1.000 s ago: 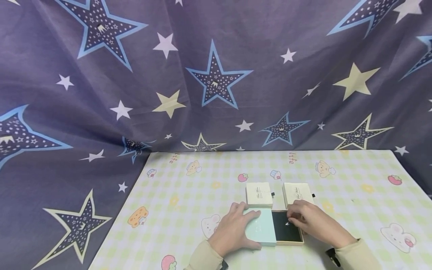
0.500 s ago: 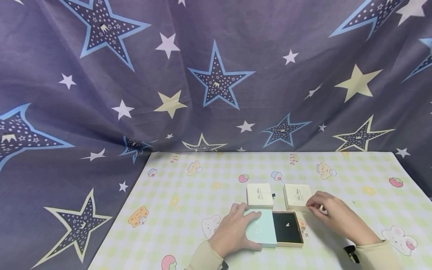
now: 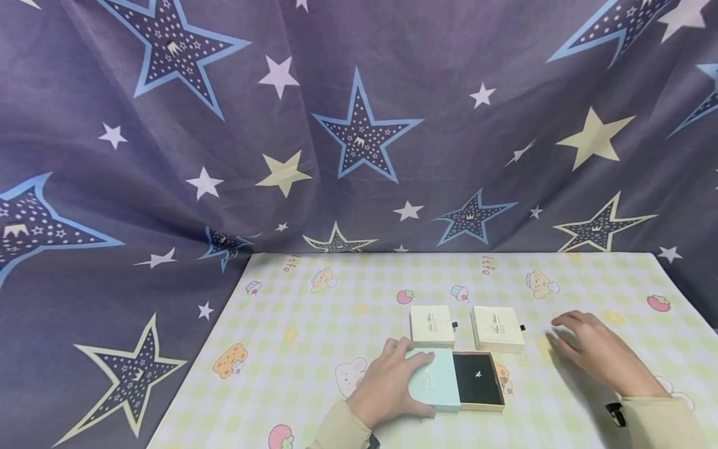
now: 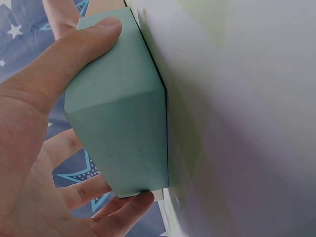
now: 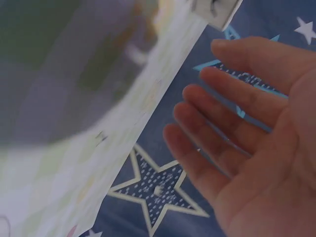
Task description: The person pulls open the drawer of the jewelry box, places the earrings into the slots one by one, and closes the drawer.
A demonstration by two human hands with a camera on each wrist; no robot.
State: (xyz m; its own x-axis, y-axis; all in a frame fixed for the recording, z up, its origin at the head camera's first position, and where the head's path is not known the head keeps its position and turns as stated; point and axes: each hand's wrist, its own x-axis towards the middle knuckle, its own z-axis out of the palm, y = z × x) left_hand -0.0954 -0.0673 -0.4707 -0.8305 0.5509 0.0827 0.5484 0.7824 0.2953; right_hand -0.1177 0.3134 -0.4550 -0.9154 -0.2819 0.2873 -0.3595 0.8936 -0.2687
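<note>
My left hand (image 3: 389,380) grips the mint-green sleeve of a slide-out jewellery box (image 3: 434,380), thumb on its near side and fingers over the far side. In the left wrist view the thumb and fingertips press opposite sides of the green sleeve (image 4: 118,108). The box's drawer (image 3: 499,406) is pulled out to the right, showing a black lining. On that lining lies a tiny shiny silver piece (image 3: 478,374), too small to make out. My right hand (image 3: 603,352) hovers to the right of the boxes, and its loosely bent fingers (image 5: 207,111) hold nothing.
Two cream boxes with dark pull tabs stand behind the green one, the left box (image 3: 432,324) close against it and the right box (image 3: 497,327) beyond the drawer. A checked cloth (image 3: 314,399) covers the table. A star-patterned curtain (image 3: 359,206) hangs behind.
My right hand has left the drawer and moved right, past the right cream box, its fingers loosening. The silver piece is uncovered on the lining. My left hand keeps its hold.
</note>
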